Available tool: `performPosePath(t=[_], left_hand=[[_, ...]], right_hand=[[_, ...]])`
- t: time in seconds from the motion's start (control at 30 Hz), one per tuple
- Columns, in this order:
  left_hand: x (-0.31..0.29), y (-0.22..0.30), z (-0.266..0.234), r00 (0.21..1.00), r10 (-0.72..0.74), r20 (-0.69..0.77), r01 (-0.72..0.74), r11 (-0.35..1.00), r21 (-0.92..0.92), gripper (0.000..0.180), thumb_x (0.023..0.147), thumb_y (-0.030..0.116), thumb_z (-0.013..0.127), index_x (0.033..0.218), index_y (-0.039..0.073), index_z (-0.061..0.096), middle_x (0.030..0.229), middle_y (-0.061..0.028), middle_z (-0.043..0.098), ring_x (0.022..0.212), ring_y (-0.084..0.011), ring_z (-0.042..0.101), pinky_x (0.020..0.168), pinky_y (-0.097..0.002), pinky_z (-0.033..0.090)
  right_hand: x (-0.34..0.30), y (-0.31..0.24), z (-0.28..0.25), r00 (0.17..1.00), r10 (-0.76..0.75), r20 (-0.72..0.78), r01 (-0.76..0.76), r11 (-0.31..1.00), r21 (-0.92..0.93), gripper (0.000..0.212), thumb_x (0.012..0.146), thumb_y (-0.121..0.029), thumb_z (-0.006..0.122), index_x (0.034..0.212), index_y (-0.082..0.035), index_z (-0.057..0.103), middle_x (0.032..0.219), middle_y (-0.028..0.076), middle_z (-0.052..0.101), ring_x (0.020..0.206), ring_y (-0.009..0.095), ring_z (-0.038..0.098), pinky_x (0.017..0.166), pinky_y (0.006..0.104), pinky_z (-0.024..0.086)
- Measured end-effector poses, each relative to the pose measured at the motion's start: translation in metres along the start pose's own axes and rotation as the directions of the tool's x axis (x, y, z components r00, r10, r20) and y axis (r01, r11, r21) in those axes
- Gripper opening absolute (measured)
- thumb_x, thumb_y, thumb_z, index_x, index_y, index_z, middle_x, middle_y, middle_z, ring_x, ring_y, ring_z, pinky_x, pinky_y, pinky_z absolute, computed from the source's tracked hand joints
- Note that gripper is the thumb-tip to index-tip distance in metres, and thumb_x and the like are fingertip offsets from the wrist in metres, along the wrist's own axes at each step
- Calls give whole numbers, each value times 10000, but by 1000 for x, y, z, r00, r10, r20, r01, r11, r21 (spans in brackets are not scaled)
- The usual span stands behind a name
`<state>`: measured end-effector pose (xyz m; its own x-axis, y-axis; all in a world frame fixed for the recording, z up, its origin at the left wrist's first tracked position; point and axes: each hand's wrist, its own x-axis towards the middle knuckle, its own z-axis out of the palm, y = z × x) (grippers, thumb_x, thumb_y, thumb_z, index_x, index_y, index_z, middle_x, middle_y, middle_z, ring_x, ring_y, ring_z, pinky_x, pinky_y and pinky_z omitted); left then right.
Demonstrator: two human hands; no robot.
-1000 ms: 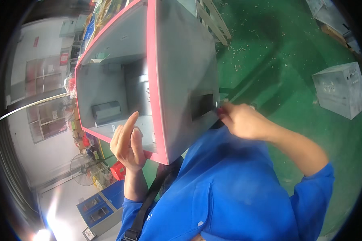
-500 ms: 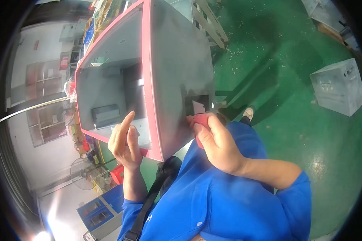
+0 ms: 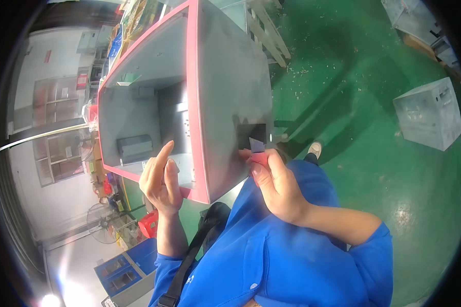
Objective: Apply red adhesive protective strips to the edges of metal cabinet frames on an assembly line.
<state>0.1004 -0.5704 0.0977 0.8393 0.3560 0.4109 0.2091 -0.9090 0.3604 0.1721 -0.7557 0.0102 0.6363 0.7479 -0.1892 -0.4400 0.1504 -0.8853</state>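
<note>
A large grey metal cabinet [image 3: 230,87] with a pinkish-red front frame [image 3: 193,77] stands before me. Its right side has a dark rectangular cut-out [image 3: 245,133]. Just in front of that cut-out, my right hand [image 3: 279,192] is closed around a red piece with a flat, angular grey tip [image 3: 257,146]; its exact kind does not show. The tip points up, over the opening's lower part. My left hand [image 3: 161,189] is at the lower front of the cabinet, index finger and thumb stretched out, holding nothing visible. Whether it touches the frame I cannot tell.
A smaller grey box [image 3: 427,115] stands on the green floor [image 3: 353,87] to the right. Behind the cabinet is a pale slatted rack [image 3: 266,33]. To the left are a fan [image 3: 103,222], a red container [image 3: 148,223] and a blue-topped cabinet [image 3: 125,271].
My right hand has tilted the red piece slightly and shifted a little down and right; less red shows below the fingers. The left hand keeps nearly the same pose.
</note>
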Motion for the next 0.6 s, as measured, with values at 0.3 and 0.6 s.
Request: performPosePath(t=[0.3,0.6], left_hand=[[2,2,-2,999,53,-2,-53,998,19,245,771,64,526,972,-39,621,582,-67,511,503,-133,436,493,-252,327],[8,5,-8,993,115,20,-116,992,47,237,708,6,569,939,-25,613,553,-82,488,473,-195,450,473,-286,363]], right_hand=[[22,80,-27,967,-253,-30,238,939,-246,227,921,-100,390,1123,-14,450,931,90,566,728,112,504,686,252,417],[35,114,-31,864,-502,-40,364,676,-641,213,854,-94,466,1040,-2,515,972,194,563,898,357,531,785,393,421]])
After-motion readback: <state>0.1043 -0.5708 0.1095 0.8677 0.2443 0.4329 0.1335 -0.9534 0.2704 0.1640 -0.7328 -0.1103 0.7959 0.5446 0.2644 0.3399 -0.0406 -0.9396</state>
